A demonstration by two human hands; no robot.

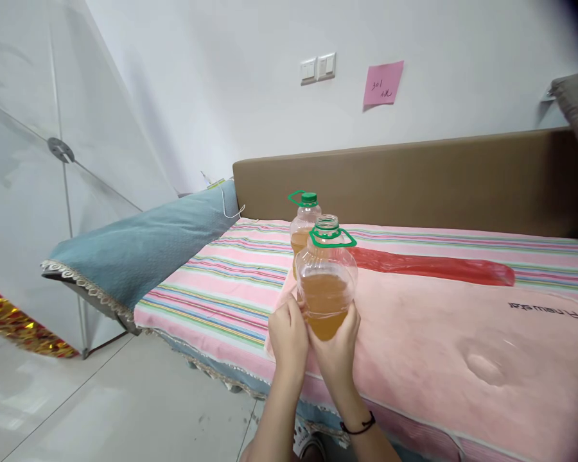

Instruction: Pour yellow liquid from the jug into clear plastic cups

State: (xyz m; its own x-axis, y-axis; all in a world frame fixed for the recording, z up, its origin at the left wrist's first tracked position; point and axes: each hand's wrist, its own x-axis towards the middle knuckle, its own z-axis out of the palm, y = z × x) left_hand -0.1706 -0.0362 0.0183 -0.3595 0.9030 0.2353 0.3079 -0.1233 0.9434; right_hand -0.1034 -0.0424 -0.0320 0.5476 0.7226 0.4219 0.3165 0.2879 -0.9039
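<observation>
Both hands wrapped round the base of one clear plastic bottle of amber liquid, uncapped, with a green carry-ring at its neck (326, 282): left hand (288, 339) cups the lower left side, fingers closed against the wall; right hand (338, 350) cups bottom and right side, thumb on the front. Firm two-handed hold, bottle upright, over the near edge of the bed; can't tell if its base touches the cover. Liquid fills about the lower half. Black band (359, 427) on the right wrist. Bottle count: 2. Second clear plastic bottle with green cap and green handle (304, 221) stands just behind the first, partly hidden, on the pink blanket with a red band (438, 321). Under it, one striped pink sheet (212, 282). One blue-grey pillow (139, 247) at the left end, one brown headboard (414, 179) along the wall. On the wall: 2 white switches (318, 67), 1 pink sticky note (383, 83).
</observation>
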